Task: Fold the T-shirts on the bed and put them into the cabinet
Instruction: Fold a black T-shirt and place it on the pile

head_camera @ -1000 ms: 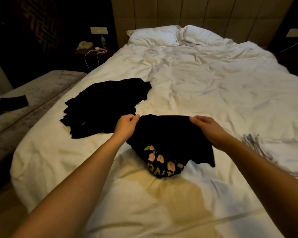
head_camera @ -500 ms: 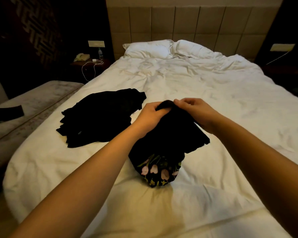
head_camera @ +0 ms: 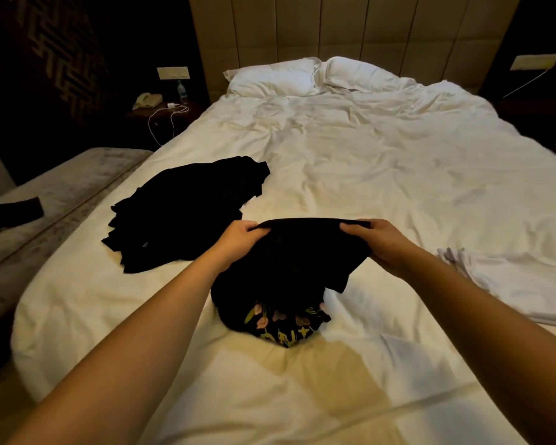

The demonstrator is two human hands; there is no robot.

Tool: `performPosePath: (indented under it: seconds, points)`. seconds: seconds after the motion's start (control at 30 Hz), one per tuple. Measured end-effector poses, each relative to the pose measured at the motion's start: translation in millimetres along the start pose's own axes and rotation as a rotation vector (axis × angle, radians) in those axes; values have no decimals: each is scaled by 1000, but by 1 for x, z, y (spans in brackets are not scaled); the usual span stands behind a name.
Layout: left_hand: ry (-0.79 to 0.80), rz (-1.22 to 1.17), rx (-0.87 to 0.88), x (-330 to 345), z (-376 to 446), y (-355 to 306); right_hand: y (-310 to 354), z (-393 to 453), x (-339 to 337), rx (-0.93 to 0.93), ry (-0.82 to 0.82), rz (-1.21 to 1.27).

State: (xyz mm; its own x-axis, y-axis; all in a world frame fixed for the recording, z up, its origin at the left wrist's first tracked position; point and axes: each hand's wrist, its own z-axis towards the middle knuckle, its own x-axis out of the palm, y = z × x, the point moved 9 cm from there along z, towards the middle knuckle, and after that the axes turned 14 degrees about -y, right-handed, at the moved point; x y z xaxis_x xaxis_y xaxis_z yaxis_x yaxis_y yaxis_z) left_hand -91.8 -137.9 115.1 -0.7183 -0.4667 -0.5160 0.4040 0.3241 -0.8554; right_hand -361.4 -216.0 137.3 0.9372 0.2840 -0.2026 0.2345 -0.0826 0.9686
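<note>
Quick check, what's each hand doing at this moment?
Left hand: closed, fingers pinching the top edge of the black flowered T-shirt.
Right hand: closed, gripping the same edge at the other end.

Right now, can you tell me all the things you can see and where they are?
Flowered T-shirt: one, black with pink and yellow flowers, held up at the near middle of the bed, its lower part bunched on the sheet.
Dark clothes pile: one pile, black, on the bed's left side.
White garment: one, on the bed's right edge.
Bed: one, white, rumpled.
Pillows: two, white, by the headboard.
Bench: one, grey, left of the bed, with a dark item on it.
Nightstand: one, dark, holding a phone, bottle and white cable.
Left hand: grips the shirt's top edge.
Right hand: grips the same edge.
</note>
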Motion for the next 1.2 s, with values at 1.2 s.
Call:
performPosePath:
  seconds: [1.2]
  points:
    - [337, -5, 116, 101, -43, 24, -76, 44, -76, 97, -519, 47]
